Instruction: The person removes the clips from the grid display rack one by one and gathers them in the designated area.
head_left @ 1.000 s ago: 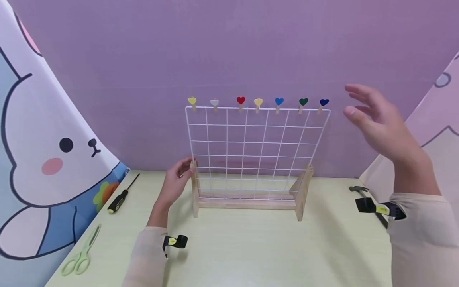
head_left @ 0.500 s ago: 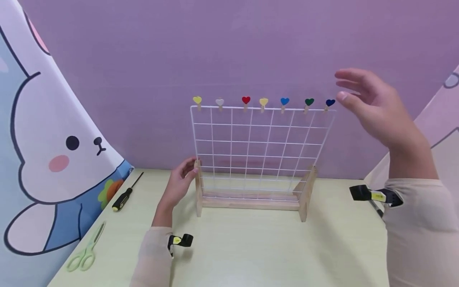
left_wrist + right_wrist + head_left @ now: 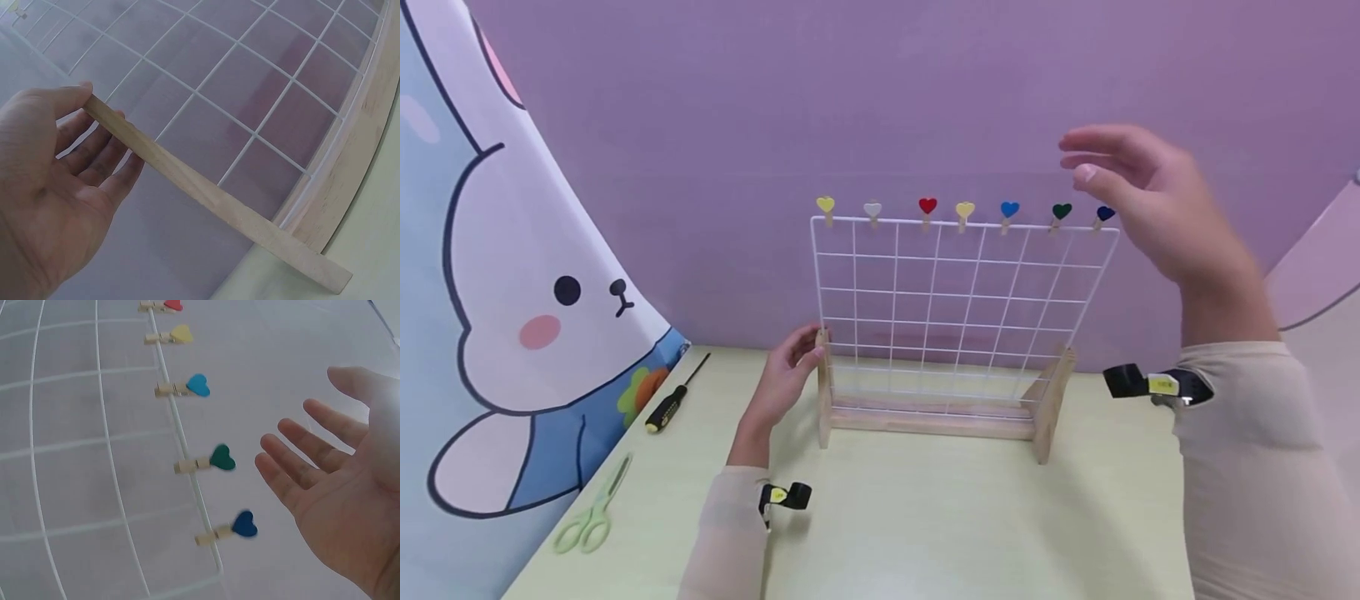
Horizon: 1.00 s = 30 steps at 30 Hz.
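The white wire grid panel [image 3: 958, 312] is being steadied by the left hand [image 3: 790, 375] gripping its wooden upright [image 3: 206, 197]; the right hand [image 3: 1150, 204], fingers spread, is being held empty beside the dark blue heart-shaped peg [image 3: 228, 530].

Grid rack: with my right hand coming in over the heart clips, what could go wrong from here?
The right hand hovers open beside the dark blue heart clip; a careless reach could knock it or the green clip off the wire. The grid rack is steadied only at its left wooden foot by the left hand, so a pull at the top may tip it.
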Available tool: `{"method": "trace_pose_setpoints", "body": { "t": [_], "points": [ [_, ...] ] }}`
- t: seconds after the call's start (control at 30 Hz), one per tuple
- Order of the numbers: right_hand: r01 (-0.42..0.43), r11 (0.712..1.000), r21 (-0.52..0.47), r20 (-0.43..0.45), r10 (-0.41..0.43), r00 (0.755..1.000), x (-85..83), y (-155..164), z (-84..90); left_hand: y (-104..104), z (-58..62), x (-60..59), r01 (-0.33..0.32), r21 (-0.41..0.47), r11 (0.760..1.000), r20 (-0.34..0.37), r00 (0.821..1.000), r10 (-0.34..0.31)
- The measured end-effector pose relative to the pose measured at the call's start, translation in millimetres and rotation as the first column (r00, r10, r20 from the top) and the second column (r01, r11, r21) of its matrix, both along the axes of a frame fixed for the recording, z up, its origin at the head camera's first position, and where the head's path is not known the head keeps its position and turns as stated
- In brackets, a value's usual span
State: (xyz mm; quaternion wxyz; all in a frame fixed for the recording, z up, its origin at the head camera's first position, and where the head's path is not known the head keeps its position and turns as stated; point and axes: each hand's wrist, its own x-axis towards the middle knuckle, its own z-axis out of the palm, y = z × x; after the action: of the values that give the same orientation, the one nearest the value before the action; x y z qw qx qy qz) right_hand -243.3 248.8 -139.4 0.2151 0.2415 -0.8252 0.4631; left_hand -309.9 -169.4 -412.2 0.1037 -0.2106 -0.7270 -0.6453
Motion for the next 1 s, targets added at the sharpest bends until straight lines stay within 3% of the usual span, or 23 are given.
{"method": "trace_pose_setpoints", "body": {
  "t": [0.27,0.43,0.67,1.0],
  "points": [
    [-0.091,0.996,-0.013,0.005,0.091,0.996,-9.7,-30,4.3,0,-1.2,1.3,-0.006,-0.011,1.000,0.006,1.000,0.006],
    [-0.105,0.994,-0.018,0.005,0.105,0.994,-13.6,-46,5.8,-1,-1.7,0.0,0.002,-0.005,1.000,0.021,1.000,-0.002],
    [-0.182,0.978,-0.105,0.037,0.186,0.982,-20.0,-68,9.2,-1,-5.0,-0.1,0.006,0.005,1.000,0.028,1.000,-0.006],
    [-0.200,0.976,-0.083,0.083,0.207,0.975,-24.8,-98,17.7,-1,-2.3,4.5,0.009,0.016,1.000,0.031,0.999,-0.009]
  ]
}}
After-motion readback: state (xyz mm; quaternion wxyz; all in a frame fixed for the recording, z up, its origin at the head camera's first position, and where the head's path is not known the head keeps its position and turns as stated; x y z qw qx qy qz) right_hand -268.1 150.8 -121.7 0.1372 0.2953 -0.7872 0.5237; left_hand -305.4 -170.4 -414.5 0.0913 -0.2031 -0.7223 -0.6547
